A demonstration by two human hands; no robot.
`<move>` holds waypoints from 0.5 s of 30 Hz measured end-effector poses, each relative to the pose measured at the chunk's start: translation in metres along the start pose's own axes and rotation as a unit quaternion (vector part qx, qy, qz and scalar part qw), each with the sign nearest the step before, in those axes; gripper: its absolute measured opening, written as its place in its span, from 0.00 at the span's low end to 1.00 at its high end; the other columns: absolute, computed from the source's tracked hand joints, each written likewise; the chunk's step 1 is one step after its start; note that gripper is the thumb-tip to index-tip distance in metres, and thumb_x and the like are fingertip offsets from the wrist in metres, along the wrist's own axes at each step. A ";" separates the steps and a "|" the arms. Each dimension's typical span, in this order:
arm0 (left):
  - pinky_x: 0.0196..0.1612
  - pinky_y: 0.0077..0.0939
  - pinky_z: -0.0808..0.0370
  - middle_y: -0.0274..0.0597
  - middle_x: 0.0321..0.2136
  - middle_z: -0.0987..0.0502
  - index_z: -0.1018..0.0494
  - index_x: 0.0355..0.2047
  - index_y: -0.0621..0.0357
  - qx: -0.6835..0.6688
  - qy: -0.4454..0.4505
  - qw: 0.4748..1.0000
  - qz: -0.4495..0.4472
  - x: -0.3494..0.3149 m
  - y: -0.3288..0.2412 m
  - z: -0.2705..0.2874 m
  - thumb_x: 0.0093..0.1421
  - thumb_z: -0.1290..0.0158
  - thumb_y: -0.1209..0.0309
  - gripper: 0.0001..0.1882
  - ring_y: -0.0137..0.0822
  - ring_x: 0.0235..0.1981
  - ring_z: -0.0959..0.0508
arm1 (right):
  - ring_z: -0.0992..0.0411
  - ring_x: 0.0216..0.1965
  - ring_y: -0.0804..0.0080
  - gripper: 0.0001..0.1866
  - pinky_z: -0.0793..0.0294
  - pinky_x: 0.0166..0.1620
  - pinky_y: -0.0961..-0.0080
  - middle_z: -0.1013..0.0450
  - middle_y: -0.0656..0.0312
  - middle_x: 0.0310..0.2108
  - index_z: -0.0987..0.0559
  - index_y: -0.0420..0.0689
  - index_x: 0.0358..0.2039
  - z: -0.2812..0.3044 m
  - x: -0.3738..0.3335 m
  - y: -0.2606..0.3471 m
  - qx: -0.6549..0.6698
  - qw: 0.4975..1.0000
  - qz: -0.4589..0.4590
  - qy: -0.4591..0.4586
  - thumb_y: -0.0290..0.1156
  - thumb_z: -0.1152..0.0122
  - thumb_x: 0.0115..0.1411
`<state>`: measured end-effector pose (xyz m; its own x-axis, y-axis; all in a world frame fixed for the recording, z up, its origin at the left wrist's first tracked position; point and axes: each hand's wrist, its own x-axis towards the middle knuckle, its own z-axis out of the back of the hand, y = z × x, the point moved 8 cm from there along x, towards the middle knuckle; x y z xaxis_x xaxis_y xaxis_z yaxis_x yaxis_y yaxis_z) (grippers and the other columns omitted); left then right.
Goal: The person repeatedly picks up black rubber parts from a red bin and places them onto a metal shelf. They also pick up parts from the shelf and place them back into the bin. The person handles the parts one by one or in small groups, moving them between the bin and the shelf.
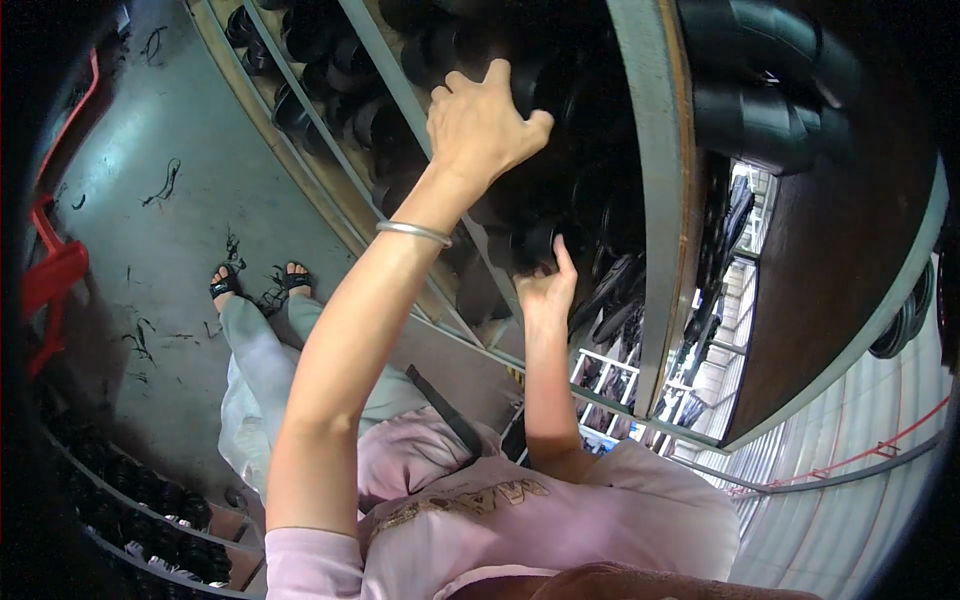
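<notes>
At black pieces point(541, 85) — both hands point(480, 122) (bare)

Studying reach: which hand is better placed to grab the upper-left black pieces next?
Probably the left hand: it appears closer to those black pieces, while the right hand sits lower and farther away.

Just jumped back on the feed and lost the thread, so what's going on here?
A person in a pink top has both bare hands at a metal rack loaded with black, tube-like parts. The left hand, with a silver bangle on its wrist, is over the dark parts; the right hand is nearer the body, beside more of them. It's too dark to tell whether either grips one.
</notes>
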<state>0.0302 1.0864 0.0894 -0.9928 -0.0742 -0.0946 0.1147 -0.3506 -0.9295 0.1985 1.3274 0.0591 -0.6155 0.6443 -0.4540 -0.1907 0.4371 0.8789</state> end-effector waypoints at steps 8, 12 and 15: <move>0.43 0.44 0.32 0.64 0.37 0.32 0.38 0.47 0.71 -0.049 0.004 0.998 -0.029 -0.032 -0.019 0.009 0.41 0.48 0.58 0.35 0.58 0.39 0.31 | 0.36 0.52 0.61 0.21 0.46 0.57 0.53 0.31 0.57 0.49 0.28 0.47 0.47 0.011 -0.001 -0.008 0.156 0.983 -0.093 -0.041 0.41 0.60 0.57; 0.46 0.43 0.34 0.62 0.37 0.33 0.38 0.43 0.69 -0.053 -0.013 0.998 -0.030 -0.071 -0.017 0.029 0.39 0.47 0.62 0.32 0.58 0.39 0.32 | 0.34 0.50 0.54 0.21 0.39 0.51 0.50 0.30 0.53 0.47 0.27 0.45 0.44 0.017 -0.022 -0.001 0.147 0.974 -0.152 0.084 0.42 0.49 0.51; 0.47 0.38 0.35 0.60 0.37 0.31 0.38 0.44 0.67 -0.140 -0.047 0.989 -0.017 -0.076 0.001 0.034 0.39 0.48 0.65 0.30 0.54 0.41 0.30 | 0.40 0.56 0.52 0.27 0.48 0.57 0.45 0.34 0.52 0.52 0.29 0.46 0.48 0.007 -0.041 0.000 0.126 0.969 -0.178 0.115 0.44 0.46 0.48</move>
<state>0.1075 1.0595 0.1077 -0.9866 -0.1584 -0.0398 0.0536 -0.0835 -0.9951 0.2293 1.3055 0.0763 -0.7049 0.2791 -0.6521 -0.2481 0.7642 0.5953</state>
